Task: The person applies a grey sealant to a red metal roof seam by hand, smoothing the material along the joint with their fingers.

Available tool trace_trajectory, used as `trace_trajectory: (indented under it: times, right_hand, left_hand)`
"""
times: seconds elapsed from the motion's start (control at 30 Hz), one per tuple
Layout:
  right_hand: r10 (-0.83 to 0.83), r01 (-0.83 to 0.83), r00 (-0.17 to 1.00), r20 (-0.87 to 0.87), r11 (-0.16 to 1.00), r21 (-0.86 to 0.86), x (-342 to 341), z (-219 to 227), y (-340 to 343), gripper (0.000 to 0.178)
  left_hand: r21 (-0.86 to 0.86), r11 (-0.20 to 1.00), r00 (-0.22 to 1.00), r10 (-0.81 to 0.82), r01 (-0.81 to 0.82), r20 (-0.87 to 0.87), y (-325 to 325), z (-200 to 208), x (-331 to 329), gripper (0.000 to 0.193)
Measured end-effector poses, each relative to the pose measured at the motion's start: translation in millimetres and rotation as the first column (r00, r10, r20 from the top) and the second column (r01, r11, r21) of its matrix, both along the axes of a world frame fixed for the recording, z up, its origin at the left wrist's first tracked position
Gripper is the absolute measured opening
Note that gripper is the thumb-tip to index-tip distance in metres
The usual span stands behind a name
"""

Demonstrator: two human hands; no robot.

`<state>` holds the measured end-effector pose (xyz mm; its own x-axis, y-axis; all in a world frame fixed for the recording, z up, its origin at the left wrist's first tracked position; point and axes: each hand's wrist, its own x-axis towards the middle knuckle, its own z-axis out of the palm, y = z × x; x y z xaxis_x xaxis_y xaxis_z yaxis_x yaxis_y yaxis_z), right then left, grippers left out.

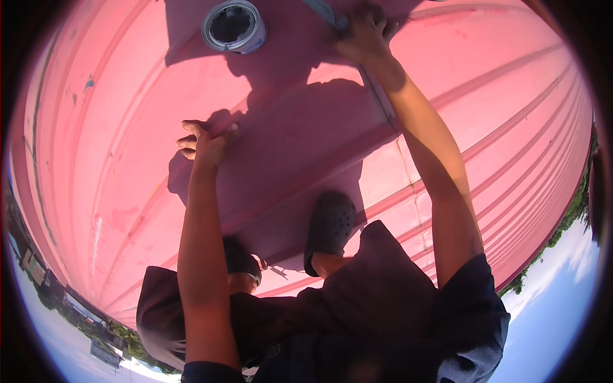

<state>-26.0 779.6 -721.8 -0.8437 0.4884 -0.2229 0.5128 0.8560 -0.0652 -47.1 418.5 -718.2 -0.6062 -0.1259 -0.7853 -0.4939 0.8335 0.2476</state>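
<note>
Head view: on pink ribbed sheet, right of a silver can whose side print cannot be read, a slim grey-blue tool is gripped by the right hand; the left hand is spread.

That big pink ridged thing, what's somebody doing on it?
A person is crouching on the pink ridged surface. Their right hand reaches forward to a grey-blue strip; whether it grips it is hard to tell. Their left hand is empty, fingers spread. An open tin with something dark inside stands ahead.
</note>
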Motion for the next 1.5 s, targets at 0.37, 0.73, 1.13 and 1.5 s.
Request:
trace_trajectory:
  times: [0.37,0.73,1.13,1.5]
  right_hand:
    - [0.249,-0.227,0.952,-0.175,0.964,0.137,22.2,35.4,-20.9,0.051]
    - [0.383,-0.367,0.894,-0.233,0.924,0.110,-59.8,-10.6,-6.5,0.072]
    - [0.311,-0.250,0.929,-0.201,0.927,0.279,-73.9,32.7,-44.4,0.068]
    - [0.438,-0.366,0.871,-0.223,0.881,0.299,-70.4,33.4,-48.6,0.066]
  left_hand:
    - [-0.042,0.999,1.000,-0.007,0.007,0.017,-6.6,-2.9,0.6,0.136]
    - [0.038,0.999,1.000,-0.005,0.005,-0.006,-7.6,4.3,-1.0,0.141]
    - [-0.015,1.000,1.000,-0.010,0.010,0.028,-8.9,11.0,-4.1,0.141]
    - [-0.037,0.999,0.998,0.035,-0.033,0.058,-9.0,14.9,-6.0,0.136]
